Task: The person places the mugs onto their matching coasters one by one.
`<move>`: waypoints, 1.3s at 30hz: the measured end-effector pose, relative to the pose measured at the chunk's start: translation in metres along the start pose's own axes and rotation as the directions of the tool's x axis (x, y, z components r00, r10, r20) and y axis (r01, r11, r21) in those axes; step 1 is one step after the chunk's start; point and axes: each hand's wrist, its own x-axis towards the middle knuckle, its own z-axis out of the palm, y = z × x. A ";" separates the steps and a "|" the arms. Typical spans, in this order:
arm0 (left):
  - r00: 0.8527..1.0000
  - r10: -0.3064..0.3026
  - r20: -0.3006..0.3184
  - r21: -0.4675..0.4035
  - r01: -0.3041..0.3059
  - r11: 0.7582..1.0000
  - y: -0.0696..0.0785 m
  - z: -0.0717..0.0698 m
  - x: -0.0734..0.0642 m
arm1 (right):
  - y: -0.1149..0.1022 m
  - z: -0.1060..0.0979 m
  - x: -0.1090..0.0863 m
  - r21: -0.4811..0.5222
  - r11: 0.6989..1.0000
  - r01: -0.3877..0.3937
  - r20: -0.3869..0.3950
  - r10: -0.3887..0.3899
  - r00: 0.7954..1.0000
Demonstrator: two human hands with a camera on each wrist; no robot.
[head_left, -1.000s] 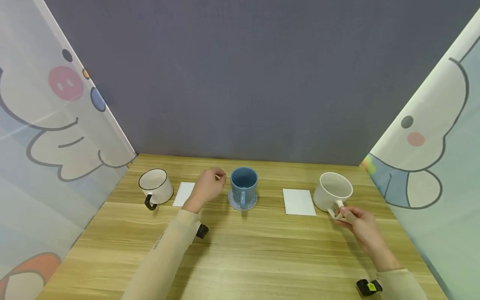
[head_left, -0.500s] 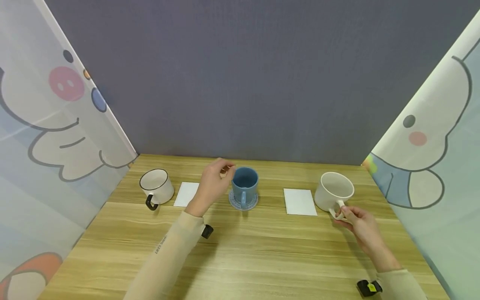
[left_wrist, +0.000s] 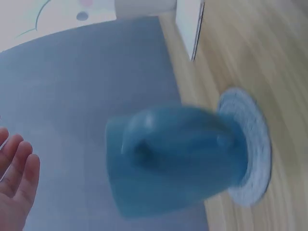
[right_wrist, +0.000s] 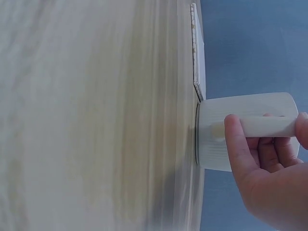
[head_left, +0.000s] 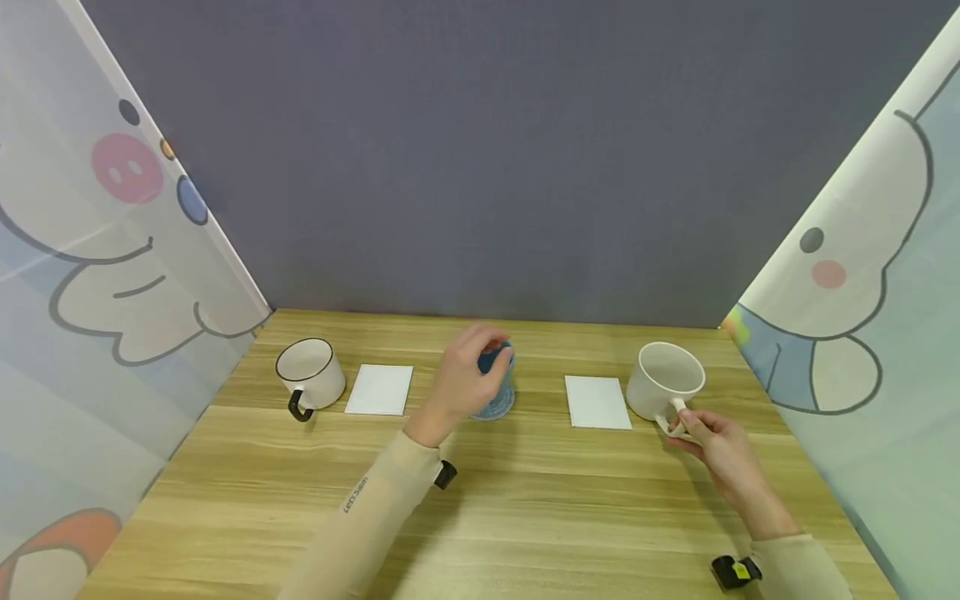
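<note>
At mid-table a blue mug point(head_left: 507, 375) stands upright on a round grey-blue coaster point(head_left: 501, 407). My left hand point(head_left: 463, 379) hovers close by its rim with bent, loose fingers and covers much of the mug in the head view. In the left wrist view, the fingertips point(left_wrist: 30, 168) are apart from the blue mug point(left_wrist: 173, 168) and hold nothing. At the right, my right hand point(head_left: 723, 454) grips the handle of a large white mug point(head_left: 652, 383), thumb at the top of the handle. That mug point(right_wrist: 216, 151) stands upright in the right wrist view.
A white mug with a black rim and black handle point(head_left: 318, 385) stands at the far left. Right of it lies a white square coaster point(head_left: 380, 389); another square coaster point(head_left: 598, 402) lies just left of the large white mug. A dark grey panel point(head_left: 480, 167) closes the back.
My left hand has moved right, from beside the blue mug to over it, uncovering the left square coaster. The right hand keeps its grip on the large white mug, which has stayed in place.
</note>
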 end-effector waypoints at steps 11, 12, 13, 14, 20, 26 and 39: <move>0.969 -0.082 0.232 0.107 0.059 0.993 0.018 0.041 -0.004 | 0.002 -0.002 0.000 -0.006 1.000 0.001 -0.008 -0.001 1.000; 0.964 -0.093 0.249 0.113 0.067 0.991 0.018 0.044 -0.005 | 0.001 -0.001 0.000 -0.013 1.000 0.000 -0.008 0.000 1.000; 0.958 -0.105 0.267 0.123 0.074 0.990 0.019 0.046 -0.005 | 0.001 -0.001 0.000 -0.020 1.000 -0.001 -0.009 0.001 1.000; 0.951 -0.122 0.286 0.135 0.086 0.987 0.019 0.048 -0.005 | 0.001 -0.001 0.000 -0.027 1.000 -0.002 -0.009 0.002 1.000; 0.914 -0.213 0.346 0.163 0.165 0.973 0.019 0.060 -0.002 | 0.001 0.001 0.000 -0.049 0.999 -0.009 -0.022 0.008 1.000; 0.904 -0.266 0.336 0.157 0.225 0.962 0.020 0.071 0.007 | 0.000 0.001 0.000 -0.061 0.998 -0.015 -0.024 0.013 1.000; 0.838 -0.301 0.454 0.272 0.191 0.943 0.002 0.114 0.008 | -0.001 0.004 0.000 -0.040 0.999 -0.013 -0.042 0.011 0.999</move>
